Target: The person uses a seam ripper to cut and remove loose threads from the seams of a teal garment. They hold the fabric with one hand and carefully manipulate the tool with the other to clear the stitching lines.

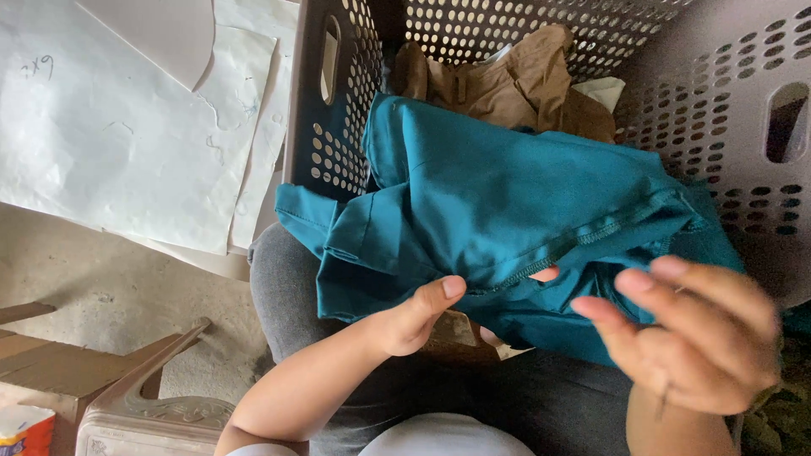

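The teal garment [507,219] hung over the rim of the grey perforated basket [726,127], hiding most of a tan garment [507,80] inside. The left hand [414,321] pinched its hem; the right hand [693,338], blurred, was spread wide beside it. White paper sheets [127,127] lay on the concrete floor [127,287].

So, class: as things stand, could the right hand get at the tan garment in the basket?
Probably not directly: the teal garment, held by both hands, is draped over the basket in front of the tan garment, between it and the right hand.

Small package [25,429] at bottom-left corner by my left knee: white, orange-red, blue patches; mostly cut off. Brown cardboard box [51,365] just above.
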